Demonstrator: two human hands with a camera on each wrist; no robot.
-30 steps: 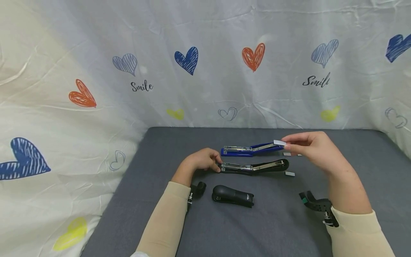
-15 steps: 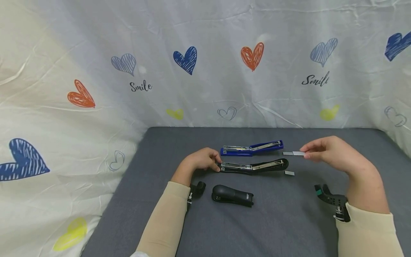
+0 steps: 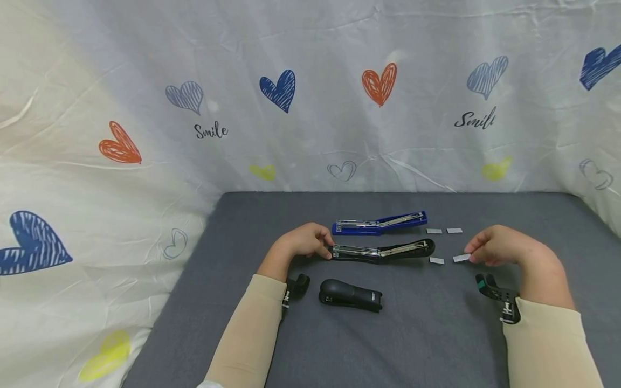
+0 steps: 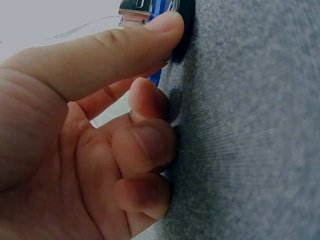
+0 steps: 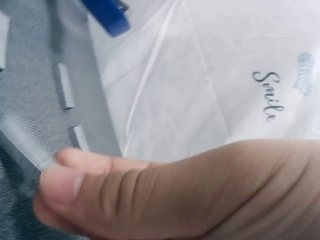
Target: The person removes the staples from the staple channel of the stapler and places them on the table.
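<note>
My left hand (image 3: 305,241) pinches the left end of a black stapler (image 3: 356,253) that lies opened out on the table; in the left wrist view the thumb presses on its end. Between thumb and fingertips, my right hand (image 3: 504,247) pinches a strip of staples (image 3: 461,258) at the right. The right wrist view shows that same staple strip (image 5: 25,145) jutting from the fingertips. Behind the black stapler a blue stapler (image 3: 359,229) lies opened out too. Two staple strips (image 3: 434,231) lie right of the blue stapler, and a single one (image 3: 436,261) right of the black one.
A second black stapler (image 3: 350,295), folded closed, lies in front of the opened ones, between the forearms. The grey cloth-covered table (image 3: 388,345) ends at a white curtain (image 3: 310,134) printed with hearts. Black wrist mounts sit on both forearms.
My right hand has brought a staple strip from the blue stapler's end to the right, set it down, and now holds another strip nearer the front. The left hand stays in place.
</note>
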